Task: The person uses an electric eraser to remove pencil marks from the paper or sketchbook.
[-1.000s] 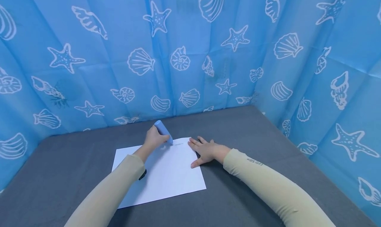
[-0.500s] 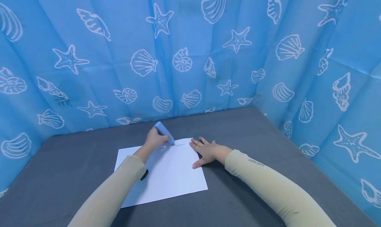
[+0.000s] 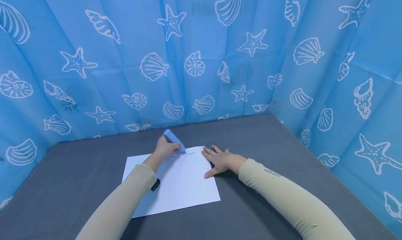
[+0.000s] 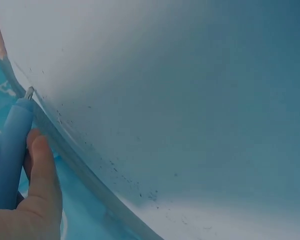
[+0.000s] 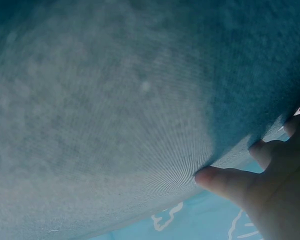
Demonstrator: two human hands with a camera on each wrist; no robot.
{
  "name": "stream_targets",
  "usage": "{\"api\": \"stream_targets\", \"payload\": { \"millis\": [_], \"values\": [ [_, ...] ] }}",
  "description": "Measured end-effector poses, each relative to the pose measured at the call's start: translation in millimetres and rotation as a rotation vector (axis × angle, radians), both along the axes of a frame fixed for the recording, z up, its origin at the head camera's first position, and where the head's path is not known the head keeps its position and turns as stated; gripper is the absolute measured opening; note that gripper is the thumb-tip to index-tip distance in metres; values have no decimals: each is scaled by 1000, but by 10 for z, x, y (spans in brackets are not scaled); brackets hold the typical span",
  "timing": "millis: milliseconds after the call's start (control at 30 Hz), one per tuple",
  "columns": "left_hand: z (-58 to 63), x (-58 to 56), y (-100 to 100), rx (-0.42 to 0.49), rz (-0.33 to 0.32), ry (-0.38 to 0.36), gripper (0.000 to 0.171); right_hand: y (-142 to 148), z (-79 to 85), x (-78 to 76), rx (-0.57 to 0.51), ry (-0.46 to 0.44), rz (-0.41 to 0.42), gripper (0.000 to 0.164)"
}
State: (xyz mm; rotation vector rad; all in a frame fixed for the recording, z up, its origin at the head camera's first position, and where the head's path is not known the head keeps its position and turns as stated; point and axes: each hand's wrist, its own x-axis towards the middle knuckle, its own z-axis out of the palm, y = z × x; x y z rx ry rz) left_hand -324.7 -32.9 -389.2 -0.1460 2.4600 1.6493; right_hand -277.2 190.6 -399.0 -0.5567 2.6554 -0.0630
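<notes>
My left hand grips a thick light-blue pen-shaped electric eraser, its barrel leaning back to the left. Its narrow grey tip meets the white paper near the top edge. Just right of the tip runs a short faint grey mark. Dark crumbs lie scattered over the sheet in the left wrist view. My right hand rests with spread fingers on the paper's upper right edge. Its thumb and other fingertips touch down in the right wrist view.
A grey cloth-covered table extends around the sheet on all sides. Blue curtains with white shells and starfish hang behind it and along the right. Under the left sleeve, a small black device shows at the wrist.
The whole view has shifted slightly, so everything appears a little further right. The eraser's tip stays beside the grey mark, with hardly any movement, and the right hand keeps its place on the paper.
</notes>
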Motion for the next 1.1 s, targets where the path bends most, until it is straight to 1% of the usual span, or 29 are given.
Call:
{"api": "stream_targets", "payload": {
  "millis": [167,300,433,500,633,833,900,1000,1100],
  "values": [
    [1,5,-24,13,6,-11,64,-8,-5,4,4,7,-6,103],
    [7,-13,-19,4,-15,-26,64,12,-11,0,-1,7,-5,102],
    [25,-19,11,-1,-46,11,62,31,-1,-1,3,5,-12,102],
    [29,-13,26,-5,-51,25,60,36,7,2,1,3,-15,102],
    [28,4,51,9,-8,-6,60,41,15,8,12,4,-14,102],
    [27,25,60,68,110,-106,71,18,21,18,2,3,1,102],
    [26,42,47,93,142,-127,75,7,15,18,-3,3,3,102],
    [19,67,24,123,175,-134,77,-6,6,15,4,3,-2,102],
    [6,90,14,145,182,-125,76,-9,-2,9,10,3,-10,103]
  ]
}}
